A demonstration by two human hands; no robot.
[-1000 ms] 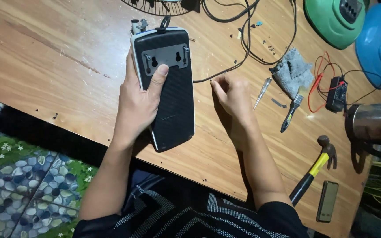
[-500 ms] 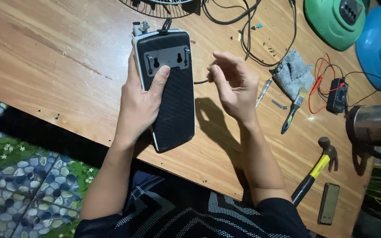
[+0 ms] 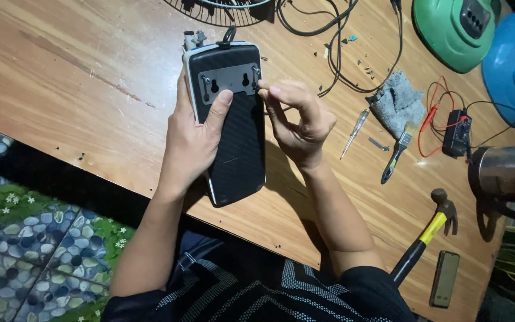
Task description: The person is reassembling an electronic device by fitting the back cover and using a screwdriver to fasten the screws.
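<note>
- The left hand [image 3: 195, 140] wraps its fingers around a black box [image 3: 233, 128] on the tabletop [image 3: 61, 83].
- The right hand [image 3: 296, 119] pinches its fingers together at the box's grey plate [image 3: 229, 80].

Your device casing [image 3: 233, 125] lies on the desk [image 3: 61, 77]. Left of the casing sits your left hand [image 3: 195, 140]; right of it, your right hand [image 3: 296, 116]. Farther right lie a screwdriver [image 3: 353, 132], brush [image 3: 396, 152] and hammer [image 3: 424, 235]; behind it, cables [image 3: 335, 42].
</note>
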